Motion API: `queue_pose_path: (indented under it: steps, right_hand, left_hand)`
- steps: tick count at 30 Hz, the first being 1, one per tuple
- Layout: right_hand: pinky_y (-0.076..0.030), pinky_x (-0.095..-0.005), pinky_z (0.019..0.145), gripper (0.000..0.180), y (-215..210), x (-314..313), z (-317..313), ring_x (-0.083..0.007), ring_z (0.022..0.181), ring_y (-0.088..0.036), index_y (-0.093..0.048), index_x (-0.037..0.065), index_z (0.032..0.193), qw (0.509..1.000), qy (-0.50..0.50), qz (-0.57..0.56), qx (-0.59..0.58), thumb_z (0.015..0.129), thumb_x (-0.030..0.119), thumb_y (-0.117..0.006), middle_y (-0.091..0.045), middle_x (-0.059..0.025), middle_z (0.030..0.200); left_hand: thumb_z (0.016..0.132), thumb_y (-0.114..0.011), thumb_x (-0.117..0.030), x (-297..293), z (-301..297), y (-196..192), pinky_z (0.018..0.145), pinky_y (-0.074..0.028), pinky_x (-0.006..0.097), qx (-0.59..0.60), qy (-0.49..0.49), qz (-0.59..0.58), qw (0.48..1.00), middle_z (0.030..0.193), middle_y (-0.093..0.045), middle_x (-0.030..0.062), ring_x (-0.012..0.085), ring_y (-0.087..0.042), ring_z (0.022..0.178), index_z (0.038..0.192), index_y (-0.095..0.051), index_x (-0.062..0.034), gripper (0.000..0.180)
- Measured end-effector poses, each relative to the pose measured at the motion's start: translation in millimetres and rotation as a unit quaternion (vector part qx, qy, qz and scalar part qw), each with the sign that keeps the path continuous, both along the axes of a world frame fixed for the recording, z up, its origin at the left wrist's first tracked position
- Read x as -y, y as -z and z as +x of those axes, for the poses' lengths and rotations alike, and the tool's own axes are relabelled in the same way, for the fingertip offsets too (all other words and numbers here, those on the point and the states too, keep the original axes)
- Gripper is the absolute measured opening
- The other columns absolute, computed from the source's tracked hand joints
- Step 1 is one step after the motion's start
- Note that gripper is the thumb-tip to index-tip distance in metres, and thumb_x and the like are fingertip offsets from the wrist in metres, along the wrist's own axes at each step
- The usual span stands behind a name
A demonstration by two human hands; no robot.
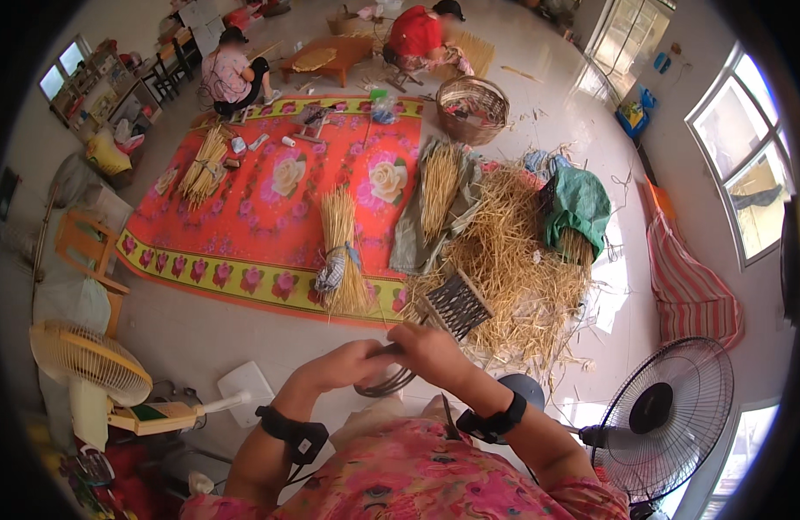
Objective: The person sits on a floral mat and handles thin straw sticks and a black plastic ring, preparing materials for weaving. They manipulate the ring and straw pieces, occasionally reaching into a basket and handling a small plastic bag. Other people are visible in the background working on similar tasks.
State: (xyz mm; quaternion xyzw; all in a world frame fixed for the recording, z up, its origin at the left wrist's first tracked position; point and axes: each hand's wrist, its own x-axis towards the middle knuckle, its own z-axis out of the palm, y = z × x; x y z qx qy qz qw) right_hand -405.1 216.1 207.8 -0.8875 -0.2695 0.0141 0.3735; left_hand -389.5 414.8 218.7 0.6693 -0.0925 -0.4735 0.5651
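Note:
My left hand (352, 362) and my right hand (430, 354) meet in front of my body, fingers closed. Between them is a coil of dark cord or wire (387, 384), its loops hanging below the fingers; its exact material is unclear. Just beyond my right hand sits a small frame with dark woven strips (458, 305), beside loose straw (512, 251) heaped on the floor. Ahead, a tied straw bundle (339, 238) lies on a red floral mat (270, 225), a checked cloth at its lower end.
A yellow fan (92, 360) stands at left, a black fan (664, 416) at right. Farther off are a wicker basket (472, 108), a green sack (576, 208), a low wooden table (330, 56), and two people (231, 74) (417, 39) sitting low. A striped bag (688, 282) leans by the right wall.

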Motion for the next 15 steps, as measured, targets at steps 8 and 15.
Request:
queue_pose_path:
  steps: [8,15]
  right_hand:
    - [-0.050,-0.0393,0.077,0.044,-22,41,39,-0.0349,0.089,-0.061,-0.058,0.006,0.110,0.993,0.053,0.085,-0.062,0.071,0.019,-0.075,-0.059,-0.0149,0.107]
    - [-0.050,-0.0387,0.067,0.026,-29,44,38,-0.0340,0.081,-0.062,-0.057,0.005,0.103,0.984,0.105,0.118,-0.084,0.081,0.016,-0.066,-0.060,-0.0147,0.094]
  left_hand:
    - [0.098,-0.043,-0.015,10,42,-12,0.046,-0.029,0.022,-0.135,-0.066,-0.177,0.973,0.061,-0.034,-0.0051,0.0056,-0.032,0.051,0.100,-0.049,-0.0014,0.016]
    - [0.098,-0.043,-0.027,30,47,-27,0.048,-0.031,0.023,-0.033,-0.088,-0.187,0.978,0.057,-0.031,-0.0045,0.0077,-0.031,0.049,0.103,-0.049,-0.0007,0.027]
